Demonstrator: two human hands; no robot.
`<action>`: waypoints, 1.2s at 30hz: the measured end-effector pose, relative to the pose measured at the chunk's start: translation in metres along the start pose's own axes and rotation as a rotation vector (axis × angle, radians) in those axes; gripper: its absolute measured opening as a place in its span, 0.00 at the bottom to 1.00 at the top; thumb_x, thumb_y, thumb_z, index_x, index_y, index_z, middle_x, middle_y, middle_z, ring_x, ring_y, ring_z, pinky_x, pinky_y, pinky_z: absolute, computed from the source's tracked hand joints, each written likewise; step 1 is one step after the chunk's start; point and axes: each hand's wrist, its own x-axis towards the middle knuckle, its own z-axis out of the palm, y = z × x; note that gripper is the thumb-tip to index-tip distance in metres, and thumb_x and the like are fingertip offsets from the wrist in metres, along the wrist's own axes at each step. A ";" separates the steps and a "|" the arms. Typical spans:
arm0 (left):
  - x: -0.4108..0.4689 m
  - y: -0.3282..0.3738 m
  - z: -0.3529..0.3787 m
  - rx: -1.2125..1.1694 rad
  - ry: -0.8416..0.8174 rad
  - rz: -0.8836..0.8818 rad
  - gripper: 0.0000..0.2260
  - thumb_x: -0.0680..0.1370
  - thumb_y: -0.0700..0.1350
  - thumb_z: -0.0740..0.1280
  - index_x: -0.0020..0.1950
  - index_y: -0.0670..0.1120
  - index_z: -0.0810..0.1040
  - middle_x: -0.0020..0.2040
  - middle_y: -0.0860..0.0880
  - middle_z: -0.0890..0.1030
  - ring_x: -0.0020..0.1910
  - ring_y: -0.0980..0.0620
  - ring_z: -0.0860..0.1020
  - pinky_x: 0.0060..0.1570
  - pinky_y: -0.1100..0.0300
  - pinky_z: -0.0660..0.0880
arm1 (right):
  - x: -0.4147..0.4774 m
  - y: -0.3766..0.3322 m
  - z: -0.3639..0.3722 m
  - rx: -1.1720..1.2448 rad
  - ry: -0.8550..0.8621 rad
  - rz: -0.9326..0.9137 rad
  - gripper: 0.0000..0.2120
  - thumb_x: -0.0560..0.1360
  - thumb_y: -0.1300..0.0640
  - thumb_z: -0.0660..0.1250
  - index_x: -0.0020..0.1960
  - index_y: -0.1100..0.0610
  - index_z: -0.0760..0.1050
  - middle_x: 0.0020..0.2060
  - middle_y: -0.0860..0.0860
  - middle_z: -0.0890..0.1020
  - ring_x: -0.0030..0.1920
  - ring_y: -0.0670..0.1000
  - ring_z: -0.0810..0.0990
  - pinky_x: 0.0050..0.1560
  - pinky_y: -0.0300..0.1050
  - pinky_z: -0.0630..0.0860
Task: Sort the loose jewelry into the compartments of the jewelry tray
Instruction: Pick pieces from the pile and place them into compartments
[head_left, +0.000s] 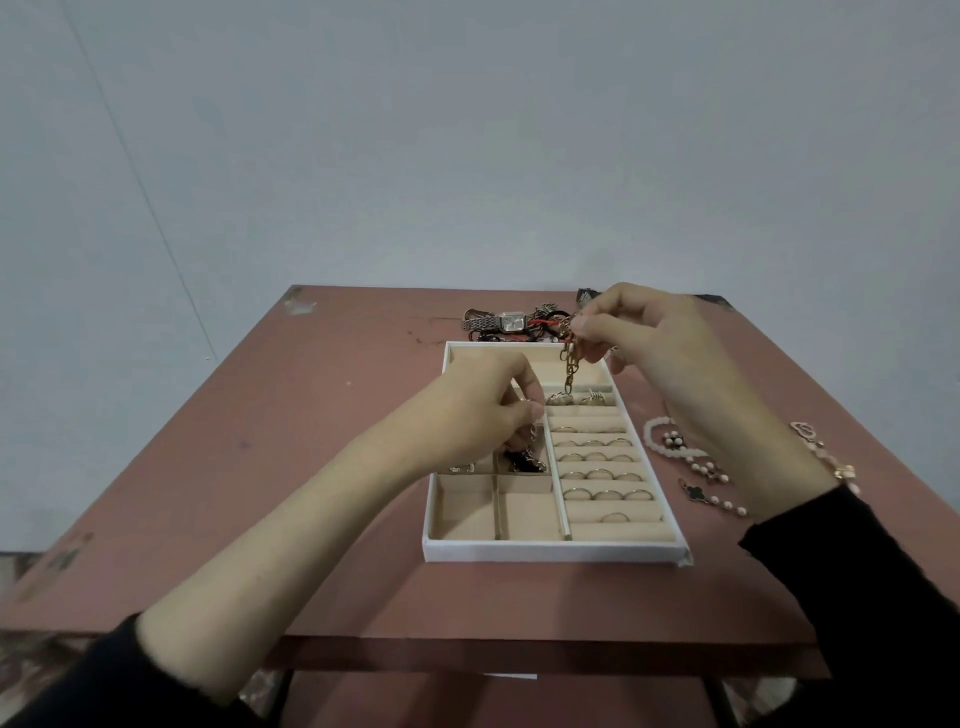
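A white jewelry tray (550, 550) with beige compartments lies on the table. Several rings (597, 475) sit in the slotted rolls on its right side. My right hand (660, 353) pinches a gold chain (570, 364) that dangles over the tray's far compartments. My left hand (483, 410) hovers over the middle of the tray and pinches a thin chain (532, 447) whose dark end lies in a middle square compartment. Two ornate gold pieces (574, 399) rest in the top ring row.
A loose pile with a silver watch (506, 322) and red and black cords lies beyond the tray. Pearl and clover bracelets (685, 457) lie to the right of the tray. The reddish table (322, 415) ends just in front of the tray.
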 end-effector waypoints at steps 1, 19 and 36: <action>0.000 0.001 0.000 0.026 -0.009 0.001 0.04 0.78 0.42 0.64 0.43 0.49 0.74 0.36 0.54 0.80 0.28 0.64 0.76 0.38 0.64 0.76 | 0.000 0.000 0.001 -0.003 -0.003 0.004 0.04 0.72 0.59 0.68 0.40 0.58 0.77 0.31 0.48 0.80 0.34 0.45 0.76 0.38 0.41 0.70; 0.013 -0.047 0.001 -0.206 0.711 0.025 0.07 0.75 0.42 0.63 0.49 0.52 0.75 0.36 0.49 0.81 0.34 0.58 0.77 0.36 0.67 0.71 | -0.014 0.009 0.019 -0.185 -0.379 0.039 0.03 0.71 0.58 0.71 0.39 0.55 0.80 0.32 0.50 0.83 0.34 0.42 0.78 0.37 0.33 0.73; 0.012 -0.049 0.001 -0.194 0.665 0.104 0.09 0.75 0.40 0.63 0.52 0.51 0.75 0.37 0.50 0.81 0.34 0.57 0.77 0.34 0.69 0.69 | -0.014 0.023 0.014 -0.527 -0.244 -0.119 0.04 0.73 0.54 0.67 0.41 0.49 0.80 0.35 0.48 0.81 0.36 0.43 0.76 0.39 0.35 0.73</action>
